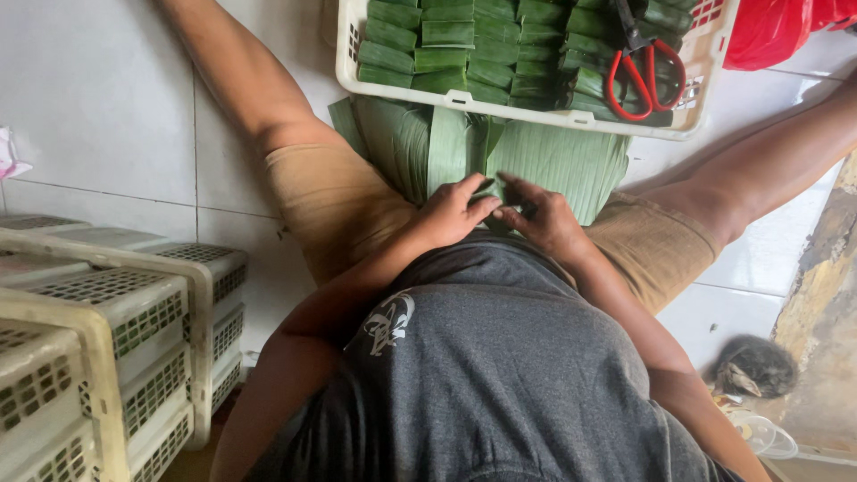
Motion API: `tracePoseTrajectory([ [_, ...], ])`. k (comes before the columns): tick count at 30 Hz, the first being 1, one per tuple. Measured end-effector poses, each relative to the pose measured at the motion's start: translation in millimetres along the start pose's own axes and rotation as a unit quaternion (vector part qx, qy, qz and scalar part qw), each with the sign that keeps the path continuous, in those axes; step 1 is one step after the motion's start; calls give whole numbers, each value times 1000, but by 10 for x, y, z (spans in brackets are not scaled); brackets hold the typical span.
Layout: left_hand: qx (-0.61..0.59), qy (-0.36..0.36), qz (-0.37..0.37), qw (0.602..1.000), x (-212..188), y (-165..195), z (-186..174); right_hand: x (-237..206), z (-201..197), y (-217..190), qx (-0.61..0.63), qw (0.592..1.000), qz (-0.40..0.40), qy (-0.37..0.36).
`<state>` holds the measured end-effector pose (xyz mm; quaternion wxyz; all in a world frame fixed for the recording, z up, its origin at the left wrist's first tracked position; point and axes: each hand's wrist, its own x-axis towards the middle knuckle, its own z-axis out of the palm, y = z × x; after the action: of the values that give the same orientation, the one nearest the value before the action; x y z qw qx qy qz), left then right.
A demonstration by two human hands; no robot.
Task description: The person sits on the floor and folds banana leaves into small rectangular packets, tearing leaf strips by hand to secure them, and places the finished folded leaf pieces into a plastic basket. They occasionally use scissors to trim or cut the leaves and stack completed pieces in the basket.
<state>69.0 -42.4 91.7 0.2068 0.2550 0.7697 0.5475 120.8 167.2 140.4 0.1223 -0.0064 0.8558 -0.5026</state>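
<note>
I sit on a white tiled floor with my legs spread. A stack of flat banana leaves (553, 161) lies between my thighs. My left hand (451, 212) and my right hand (544, 219) rest on the near edge of the leaves, fingertips meeting, pinching a strip of leaf between them. Beyond the leaves stands a white plastic crate (353, 54) packed with several rows of folded green leaf parcels (464, 49). Red-handled scissors (643, 76) lie on the parcels at the crate's right side.
Stacked cream plastic crates (107, 339) stand at my left. A red plastic bag (772, 31) sits at the top right. A small grey kitten (757, 366) lies by a rough wall at my right, near a clear plastic container (763, 436).
</note>
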Motion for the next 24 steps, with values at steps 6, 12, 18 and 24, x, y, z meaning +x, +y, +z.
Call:
tracePoseTrajectory([
  [6, 109, -100, -152, 977, 292, -161, 80, 72, -114, 383, 94, 987, 120, -59],
  [12, 139, 77, 30, 987, 700, -512, 191, 238, -251, 1040, 247, 940, 189, 140],
  [18, 236, 12, -174, 956, 782, -815, 317, 231, -132, 1362, 370, 885, 213, 184],
  [24, 215, 86, -158, 960, 812, -884, 289, 310, 46, 1227, 381, 896, 208, 94],
])
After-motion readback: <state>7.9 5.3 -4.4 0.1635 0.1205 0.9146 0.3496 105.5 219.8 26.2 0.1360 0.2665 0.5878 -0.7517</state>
